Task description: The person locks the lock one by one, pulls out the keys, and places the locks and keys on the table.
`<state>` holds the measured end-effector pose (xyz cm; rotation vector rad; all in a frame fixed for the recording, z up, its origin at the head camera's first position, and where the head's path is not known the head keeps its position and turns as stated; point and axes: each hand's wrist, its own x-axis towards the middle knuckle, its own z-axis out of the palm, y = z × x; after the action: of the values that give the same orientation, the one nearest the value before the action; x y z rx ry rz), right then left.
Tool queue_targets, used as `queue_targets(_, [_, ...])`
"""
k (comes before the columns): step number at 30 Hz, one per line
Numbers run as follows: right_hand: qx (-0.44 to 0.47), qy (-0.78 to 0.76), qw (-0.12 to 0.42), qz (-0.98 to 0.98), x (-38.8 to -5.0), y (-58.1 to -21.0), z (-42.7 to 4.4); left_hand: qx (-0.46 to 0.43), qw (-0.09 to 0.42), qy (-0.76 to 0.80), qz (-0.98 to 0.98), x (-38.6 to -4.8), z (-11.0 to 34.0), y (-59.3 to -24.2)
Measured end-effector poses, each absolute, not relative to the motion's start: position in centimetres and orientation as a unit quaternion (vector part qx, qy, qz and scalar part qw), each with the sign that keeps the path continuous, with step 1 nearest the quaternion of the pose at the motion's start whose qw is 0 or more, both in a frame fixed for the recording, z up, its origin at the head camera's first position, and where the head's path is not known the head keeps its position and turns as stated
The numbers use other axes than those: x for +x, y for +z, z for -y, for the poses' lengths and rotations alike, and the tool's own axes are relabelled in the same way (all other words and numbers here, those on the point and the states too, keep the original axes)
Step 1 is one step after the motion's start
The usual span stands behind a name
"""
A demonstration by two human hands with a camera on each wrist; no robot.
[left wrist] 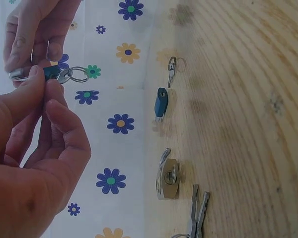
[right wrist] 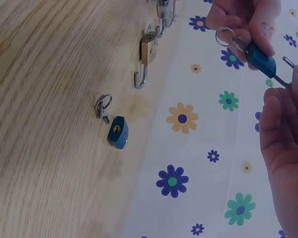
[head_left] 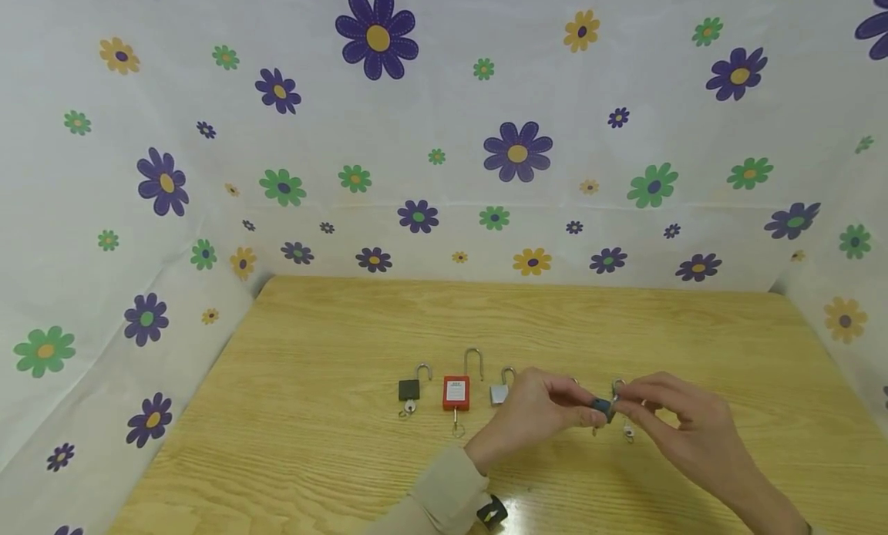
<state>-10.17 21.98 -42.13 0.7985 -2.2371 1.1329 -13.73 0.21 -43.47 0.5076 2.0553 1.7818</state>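
Between thumb and fingers, my left hand pinches the body of a small blue padlock. A key with a metal ring sticks out of its bottom. My right hand pinches the shackle, whose free end stands clear of the body in the right wrist view. Below the hands, a second blue padlock lies on the table, with loose keys on a ring beside it. A brass padlock with its shackle open lies nearby, mostly hidden by my left hand in the head view.
To the left on the wooden table lie a black padlock, a red padlock and a silver padlock, shackles open. A flower-printed cloth encloses the back and sides. A black object shows by the left sleeve.
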Motion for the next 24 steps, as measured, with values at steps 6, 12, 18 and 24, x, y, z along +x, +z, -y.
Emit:
queue_targets(6, [0.28,0.4,0.27,0.83,-10.43,-42.13,-21.78,0.181,0.181,0.63,-0.733,-13.64,-0.42,-43.49])
queue_targets(12, [0.269,0.407,0.271,0.83,-10.46,-42.11,-21.67,0.189,0.178,0.632,-0.73,-13.62,-0.46,-43.62])
queue_targets(18, [0.273,0.405,0.266,0.831,-10.27,-41.89,-21.49,0.177,0.183,0.644,-0.721,-13.49,-0.45,-43.68])
queue_targets(24, [0.312,0.355,0.266,0.84,-9.91,-41.63,-22.13,0.147,0.19,0.66,-0.712,-13.43,-0.27,-43.55])
